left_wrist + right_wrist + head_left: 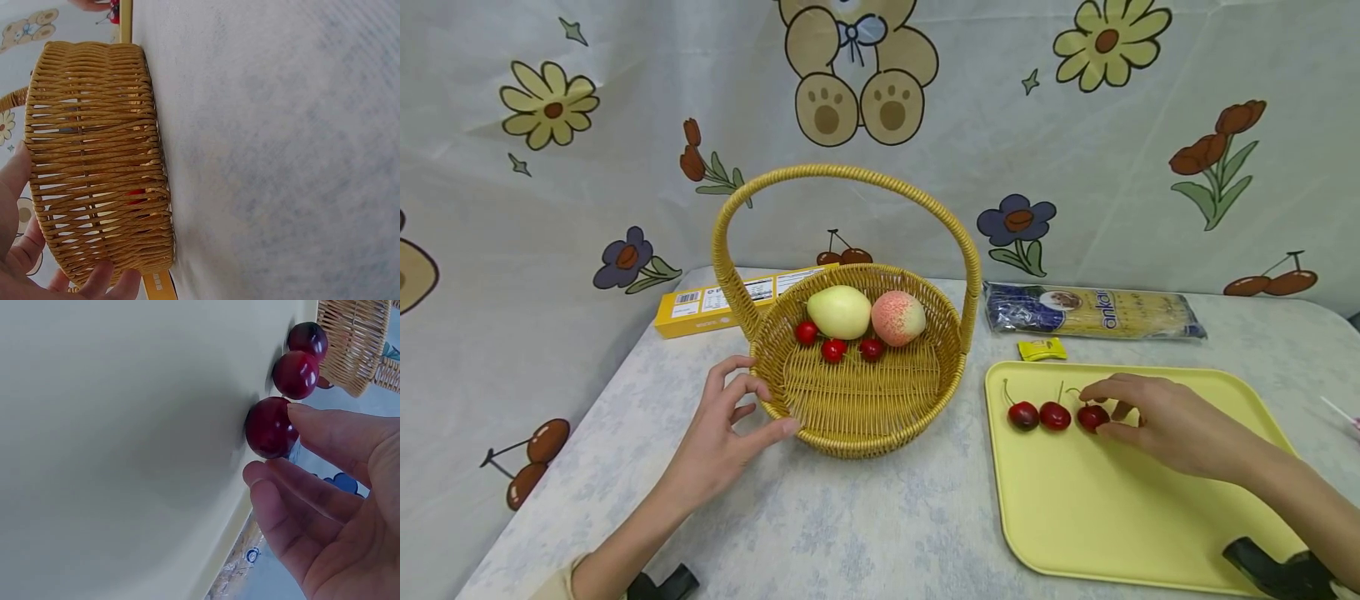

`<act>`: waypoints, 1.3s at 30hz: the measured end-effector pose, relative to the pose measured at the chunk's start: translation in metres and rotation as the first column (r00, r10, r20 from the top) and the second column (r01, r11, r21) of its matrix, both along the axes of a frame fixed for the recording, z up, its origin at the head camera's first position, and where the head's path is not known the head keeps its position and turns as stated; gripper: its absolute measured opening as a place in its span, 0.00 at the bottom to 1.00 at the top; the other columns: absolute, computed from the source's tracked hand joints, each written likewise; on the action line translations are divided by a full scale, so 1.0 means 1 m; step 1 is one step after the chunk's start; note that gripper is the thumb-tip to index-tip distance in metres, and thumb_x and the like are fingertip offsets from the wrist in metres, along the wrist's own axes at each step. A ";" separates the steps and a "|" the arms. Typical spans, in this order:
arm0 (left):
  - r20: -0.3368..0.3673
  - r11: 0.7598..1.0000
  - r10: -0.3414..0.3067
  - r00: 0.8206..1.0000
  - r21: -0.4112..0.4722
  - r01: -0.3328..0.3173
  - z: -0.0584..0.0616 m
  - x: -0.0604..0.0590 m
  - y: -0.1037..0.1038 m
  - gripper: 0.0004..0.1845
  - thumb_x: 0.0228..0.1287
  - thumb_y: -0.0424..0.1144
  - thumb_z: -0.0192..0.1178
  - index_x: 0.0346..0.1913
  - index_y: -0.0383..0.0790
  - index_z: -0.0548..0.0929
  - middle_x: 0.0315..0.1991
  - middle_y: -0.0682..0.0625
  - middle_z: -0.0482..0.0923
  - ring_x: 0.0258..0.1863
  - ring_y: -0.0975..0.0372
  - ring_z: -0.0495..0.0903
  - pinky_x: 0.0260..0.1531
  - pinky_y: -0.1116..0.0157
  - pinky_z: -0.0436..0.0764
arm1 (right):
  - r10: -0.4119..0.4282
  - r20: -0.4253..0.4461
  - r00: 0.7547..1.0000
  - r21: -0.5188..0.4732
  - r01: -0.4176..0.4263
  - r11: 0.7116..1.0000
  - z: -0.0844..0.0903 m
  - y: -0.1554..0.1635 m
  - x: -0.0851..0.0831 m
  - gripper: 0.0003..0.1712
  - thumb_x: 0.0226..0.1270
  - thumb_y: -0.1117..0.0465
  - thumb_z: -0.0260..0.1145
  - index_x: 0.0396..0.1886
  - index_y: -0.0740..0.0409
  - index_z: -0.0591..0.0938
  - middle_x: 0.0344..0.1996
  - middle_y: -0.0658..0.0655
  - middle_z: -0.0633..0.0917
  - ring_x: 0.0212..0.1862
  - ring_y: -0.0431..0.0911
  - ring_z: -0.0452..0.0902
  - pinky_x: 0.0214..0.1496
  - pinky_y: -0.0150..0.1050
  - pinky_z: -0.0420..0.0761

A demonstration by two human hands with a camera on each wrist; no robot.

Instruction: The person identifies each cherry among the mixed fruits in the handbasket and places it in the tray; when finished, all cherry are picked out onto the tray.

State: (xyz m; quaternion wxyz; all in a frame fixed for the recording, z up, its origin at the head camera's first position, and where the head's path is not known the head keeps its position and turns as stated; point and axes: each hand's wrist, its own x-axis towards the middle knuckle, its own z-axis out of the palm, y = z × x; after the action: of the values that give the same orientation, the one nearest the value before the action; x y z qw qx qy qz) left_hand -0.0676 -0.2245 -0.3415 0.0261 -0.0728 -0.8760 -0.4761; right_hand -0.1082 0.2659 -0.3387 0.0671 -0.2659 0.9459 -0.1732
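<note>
My left hand [718, 433] holds the near left side of a wicker basket [868, 442], thumb at the rim and fingers curved along the outer wall. Inside the basket lie a pale yellow-green pear-like fruit [839, 312], a pink peach [898, 318] and several small red cherries [833, 350]. Over a yellow tray [1120, 517], my right hand [1165, 425] pinches a dark red cherry [270, 428] between thumb and fingertips; it sits on the tray surface. Two more stemmed cherries, a middle one [1055, 416] and a left one [1023, 415], lie in a row beside it.
Behind the tray lie a pack of pasta [1093, 311] and a small yellow wrapped packet [1042, 349]. A yellow box [700, 310] lies behind the basket's left side. At the right edge shows a white stick [1337, 408]. A printed cloth hangs behind the table.
</note>
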 end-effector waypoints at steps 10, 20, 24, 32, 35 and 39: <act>-0.005 1.000 0.002 1.000 -0.003 -0.002 0.001 0.000 0.000 0.19 0.58 0.42 0.73 0.40 0.41 0.71 0.68 0.44 0.52 0.64 0.46 0.64 0.59 0.43 0.72 | -0.030 -0.039 0.999 -0.038 0.028 0.999 0.022 -0.014 0.004 0.17 0.60 0.65 0.73 0.50 0.55 0.85 0.42 0.47 0.84 0.35 0.35 0.77 0.28 0.32 0.78; -0.008 1.000 0.000 1.000 -0.005 0.000 0.000 0.000 -0.001 0.19 0.58 0.42 0.73 0.40 0.42 0.72 0.68 0.44 0.52 0.63 0.46 0.65 0.58 0.43 0.72 | 0.135 -0.126 0.983 -0.126 -0.151 0.980 0.055 -0.069 0.011 0.16 0.62 0.65 0.72 0.48 0.49 0.84 0.42 0.43 0.81 0.37 0.34 0.78 0.28 0.30 0.78; 0.003 1.000 0.001 1.000 -0.007 -0.001 0.000 0.000 -0.001 0.19 0.58 0.43 0.73 0.40 0.42 0.72 0.68 0.44 0.52 0.64 0.47 0.64 0.58 0.43 0.72 | 0.225 -0.136 0.965 -0.150 -0.245 0.958 0.067 -0.094 0.010 0.15 0.63 0.65 0.72 0.48 0.47 0.83 0.42 0.42 0.79 0.34 0.33 0.76 0.29 0.30 0.78; 0.010 1.000 0.000 1.000 -0.011 0.000 0.000 0.000 0.000 0.20 0.58 0.44 0.73 0.40 0.41 0.71 0.68 0.44 0.52 0.64 0.46 0.64 0.59 0.43 0.72 | 0.351 -0.182 0.919 -0.077 -0.369 0.926 0.083 -0.142 -0.008 0.16 0.63 0.65 0.71 0.51 0.53 0.84 0.44 0.47 0.81 0.36 0.38 0.76 0.35 0.35 0.79; 0.007 1.000 -0.003 1.000 -0.011 0.003 0.001 0.000 0.000 0.20 0.58 0.44 0.73 0.40 0.41 0.71 0.69 0.44 0.52 0.64 0.46 0.64 0.59 0.43 0.72 | 0.380 -0.154 0.912 -0.042 -0.390 0.920 0.090 -0.162 -0.019 0.18 0.63 0.63 0.72 0.53 0.54 0.83 0.46 0.50 0.81 0.41 0.41 0.78 0.41 0.39 0.80; 0.002 1.000 -0.004 1.000 -0.007 0.004 0.001 0.000 0.000 0.20 0.59 0.43 0.73 0.40 0.40 0.71 0.69 0.43 0.51 0.64 0.46 0.64 0.58 0.42 0.72 | 0.428 -0.084 0.900 -0.001 -0.430 0.903 0.097 -0.192 -0.035 0.19 0.63 0.60 0.73 0.53 0.55 0.83 0.48 0.51 0.82 0.48 0.44 0.77 0.50 0.43 0.78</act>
State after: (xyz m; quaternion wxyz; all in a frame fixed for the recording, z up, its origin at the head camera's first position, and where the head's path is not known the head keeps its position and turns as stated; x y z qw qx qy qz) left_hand -0.0677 -0.2241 -0.3410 0.0238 -0.0740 -0.8776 -0.4730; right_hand -0.1435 0.0736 -0.2421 0.0622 -0.4753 0.8643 -0.1524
